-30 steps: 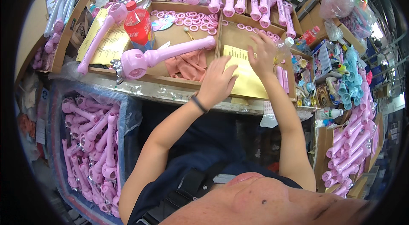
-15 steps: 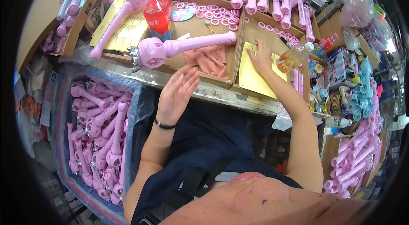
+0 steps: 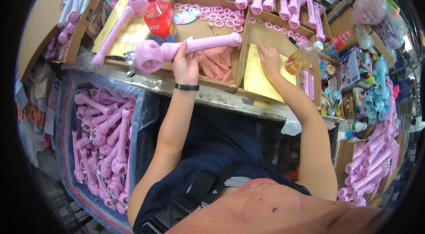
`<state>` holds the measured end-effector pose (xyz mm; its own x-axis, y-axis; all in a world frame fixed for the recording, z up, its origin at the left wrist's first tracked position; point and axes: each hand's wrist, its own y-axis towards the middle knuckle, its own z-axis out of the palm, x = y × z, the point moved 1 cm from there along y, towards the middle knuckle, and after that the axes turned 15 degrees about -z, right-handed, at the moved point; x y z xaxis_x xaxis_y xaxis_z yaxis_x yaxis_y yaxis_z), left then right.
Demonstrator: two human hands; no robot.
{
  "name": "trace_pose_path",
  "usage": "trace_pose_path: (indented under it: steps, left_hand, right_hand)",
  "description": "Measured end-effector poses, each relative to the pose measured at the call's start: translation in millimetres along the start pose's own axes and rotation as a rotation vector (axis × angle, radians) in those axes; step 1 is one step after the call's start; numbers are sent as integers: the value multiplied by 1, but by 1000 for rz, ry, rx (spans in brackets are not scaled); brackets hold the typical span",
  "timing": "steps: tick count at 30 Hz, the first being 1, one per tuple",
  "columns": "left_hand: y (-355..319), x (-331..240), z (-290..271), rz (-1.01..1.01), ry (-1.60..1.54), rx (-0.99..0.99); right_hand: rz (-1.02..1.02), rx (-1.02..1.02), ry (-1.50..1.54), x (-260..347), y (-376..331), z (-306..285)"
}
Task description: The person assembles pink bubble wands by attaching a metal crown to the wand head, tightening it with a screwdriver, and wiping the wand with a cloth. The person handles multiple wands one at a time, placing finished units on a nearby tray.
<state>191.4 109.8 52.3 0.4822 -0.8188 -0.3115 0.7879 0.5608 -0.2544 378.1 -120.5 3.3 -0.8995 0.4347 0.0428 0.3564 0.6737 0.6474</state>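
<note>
My left hand is closed round the handle of a pink toy wand, just beside its round hollow head. The wand lies level above the front of a cardboard tray, its head to the left with a silvery piece at the end. Below the handle is a crumpled salmon-coloured cloth. My right hand rests at the upper part of a yellow sheet, fingers drawn together and bent at the tips. Whatever is between those fingertips is too small to make out.
Pink rings lie in the cardboard tray. A red-labelled bottle and a clear bottle stand close by. Another wand lies on yellow sheets at left. A lined bin of wands sits lower left; more wands fill the right.
My left hand has moved up and taken hold of the wand's handle, and the wand has shifted slightly left. My right hand's fingers have drawn together near the yellow sheet's top.
</note>
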Motion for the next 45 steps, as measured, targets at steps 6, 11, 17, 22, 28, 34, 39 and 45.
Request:
trace_pose_path:
  steps: [6,11,17,22,28,34,39,45]
  left_hand:
    - [-96,-43,30,551,426,228]
    - [-155,-70,26,460,697,296]
    - [-159,-47,-9,30,785,4]
    - [-158,-37,-24,-34,780,-68]
    - [-153,-36,-30,-37,805,-71]
    - [-148,-33,-33,-55,805,-74]
    - [-146,-32,-33,-59,804,-84]
    - [-144,-31,-35,-68,797,-107]
  right_hand:
    - [-9,20,-7,1,1,1]
    - [-95,83,-131,2,3,5]
    - [-173,136,-192,1,4,6]
    - [-167,79,-166,1,4,3]
    - [-131,87,-134,1,4,2]
    - [-145,81,-122,0,5,2]
    - [-121,106,-108,-1,6,2]
    - [-95,68,-48,-1,5,1]
